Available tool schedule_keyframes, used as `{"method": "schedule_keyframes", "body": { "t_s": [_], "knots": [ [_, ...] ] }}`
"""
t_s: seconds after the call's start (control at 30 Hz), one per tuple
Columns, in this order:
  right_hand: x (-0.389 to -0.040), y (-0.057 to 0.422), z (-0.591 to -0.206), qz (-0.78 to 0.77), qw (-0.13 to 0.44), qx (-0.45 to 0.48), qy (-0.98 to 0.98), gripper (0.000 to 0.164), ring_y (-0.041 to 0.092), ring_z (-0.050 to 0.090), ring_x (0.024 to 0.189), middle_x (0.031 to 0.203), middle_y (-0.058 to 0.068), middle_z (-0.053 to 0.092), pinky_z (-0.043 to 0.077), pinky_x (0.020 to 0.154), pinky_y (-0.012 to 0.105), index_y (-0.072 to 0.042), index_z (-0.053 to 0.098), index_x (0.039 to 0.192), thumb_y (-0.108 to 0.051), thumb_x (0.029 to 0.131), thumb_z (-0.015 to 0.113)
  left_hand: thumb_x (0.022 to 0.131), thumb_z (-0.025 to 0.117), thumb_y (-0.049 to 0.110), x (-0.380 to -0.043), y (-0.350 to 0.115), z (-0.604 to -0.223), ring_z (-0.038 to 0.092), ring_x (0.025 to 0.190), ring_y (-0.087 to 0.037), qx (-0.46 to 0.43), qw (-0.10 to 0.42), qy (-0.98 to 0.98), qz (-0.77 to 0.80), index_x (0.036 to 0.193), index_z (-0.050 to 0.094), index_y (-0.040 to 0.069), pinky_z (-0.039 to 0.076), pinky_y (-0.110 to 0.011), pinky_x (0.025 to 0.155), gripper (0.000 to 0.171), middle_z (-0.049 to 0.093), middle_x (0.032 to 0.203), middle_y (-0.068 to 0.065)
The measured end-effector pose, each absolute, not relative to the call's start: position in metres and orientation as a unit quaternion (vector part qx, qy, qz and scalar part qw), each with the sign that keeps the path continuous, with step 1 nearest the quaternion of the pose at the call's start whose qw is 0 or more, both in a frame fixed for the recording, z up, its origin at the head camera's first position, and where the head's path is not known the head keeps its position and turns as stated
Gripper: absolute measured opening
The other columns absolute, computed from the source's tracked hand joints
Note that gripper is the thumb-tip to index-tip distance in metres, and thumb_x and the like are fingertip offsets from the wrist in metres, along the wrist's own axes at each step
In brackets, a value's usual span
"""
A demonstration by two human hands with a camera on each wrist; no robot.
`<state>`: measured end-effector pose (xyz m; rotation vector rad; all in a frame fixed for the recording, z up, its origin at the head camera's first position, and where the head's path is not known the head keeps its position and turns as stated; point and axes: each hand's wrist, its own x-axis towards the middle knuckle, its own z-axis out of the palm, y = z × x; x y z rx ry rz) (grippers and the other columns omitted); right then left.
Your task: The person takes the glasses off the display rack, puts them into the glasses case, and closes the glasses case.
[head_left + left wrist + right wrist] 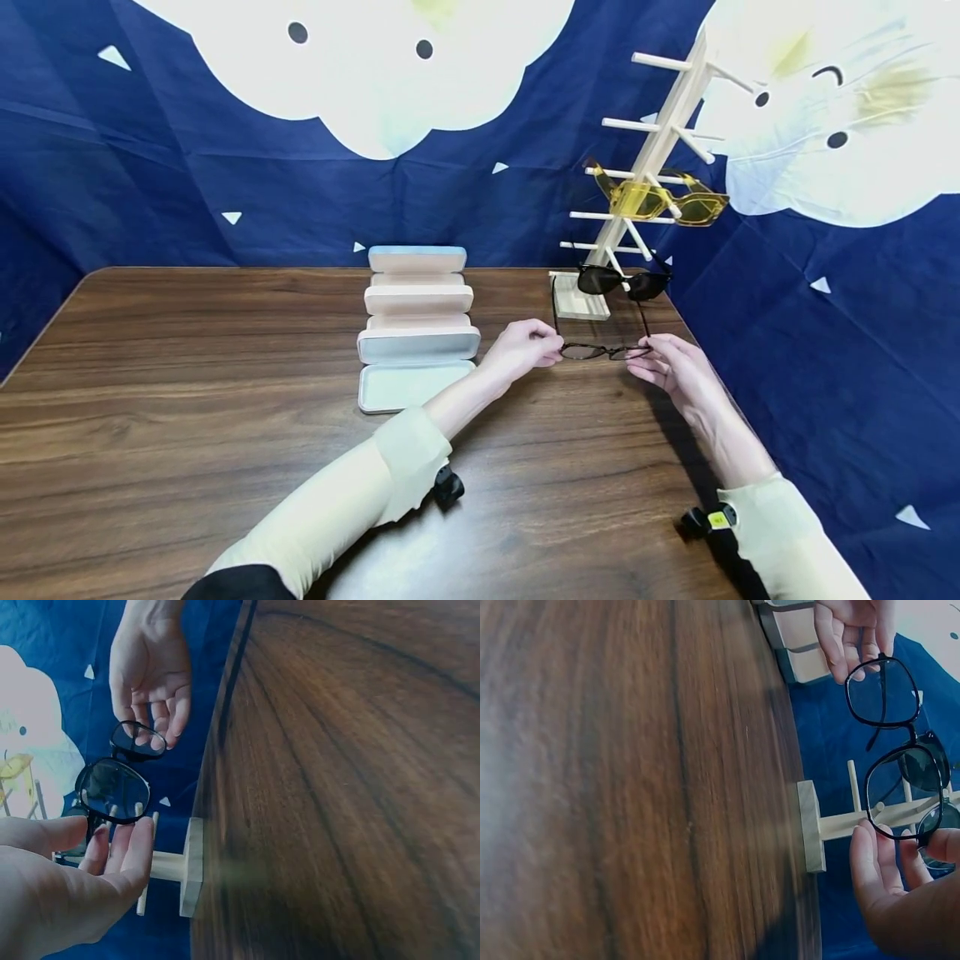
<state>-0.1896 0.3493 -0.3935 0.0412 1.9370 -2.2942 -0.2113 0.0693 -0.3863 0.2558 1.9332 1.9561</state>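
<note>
Black-rimmed, clear-lensed glasses hover in front of the pale wooden peg stand, left hand and right hand pinching opposite ends; uneven pulling could snag temples seemingly near its pegs.

Ahead of you hangs a blue backdrop with white clouds; on your brown tabletop, pale cases form a row, and right of them a wooden rack bears yellow sunglasses and dark sunglasses.
</note>
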Motion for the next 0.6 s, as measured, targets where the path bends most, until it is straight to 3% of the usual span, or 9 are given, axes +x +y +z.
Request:
{"method": "schedule_keyframes", "body": {
  "t_s": [0.17,0.6],
  "knots": [
    [-0.186,0.344,-0.394,-0.755,0.087,-0.002,0.650,0.022,0.015,0.078,0.089,0.094,0.003,0.078,0.063,0.085,0.028,-0.010,0.070,0.098,-0.011,0.108,0.050,0.100,0.061,0.009,-0.204,0.059,-0.389,0.071,0.115,-0.041,0.100,0.195,0.693,0.687,0.122,0.062,-0.008,0.060,-0.036,0.097,0.028,0.070,0.120,-0.031],
    [-0.188,0.316,-0.400,-0.741,0.132,-0.016,0.658,0.023,0.015,0.078,0.090,0.095,-0.001,0.078,0.063,0.086,0.029,-0.012,0.069,0.098,-0.013,0.109,0.049,0.097,0.065,0.013,-0.182,0.024,-0.386,0.075,0.107,-0.038,0.103,0.153,0.742,0.645,0.114,0.066,-0.004,0.061,-0.032,0.091,0.023,0.076,0.105,-0.021]
  ]
}}
